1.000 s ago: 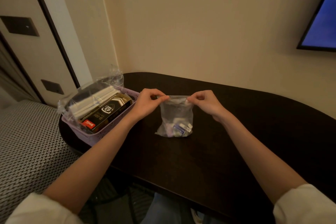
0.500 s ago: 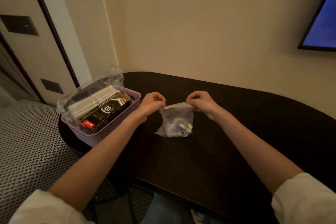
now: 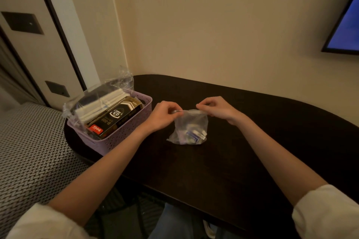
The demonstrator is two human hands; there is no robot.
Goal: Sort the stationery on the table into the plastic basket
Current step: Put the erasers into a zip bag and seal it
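A small clear plastic bag (image 3: 189, 129) with small stationery pieces inside stands on the dark table (image 3: 223, 161). My left hand (image 3: 165, 115) pinches the bag's top edge at its left corner. My right hand (image 3: 215, 107) pinches the same edge at its right corner. To the left, at the table's end, sits the lilac plastic basket (image 3: 124, 138). It holds a black and gold box (image 3: 114, 119) marked 0.5 mm and white packs in a clear wrapper (image 3: 97, 103).
A wall runs close behind the table, with a lit screen (image 3: 343, 31) at the upper right. A woven patterned surface (image 3: 29, 151) lies left of the table, below a door. My legs show under the table's near edge.
The bag's top has dropped lower and both hands have come down with it, staying on the two corners. The basket has not moved.
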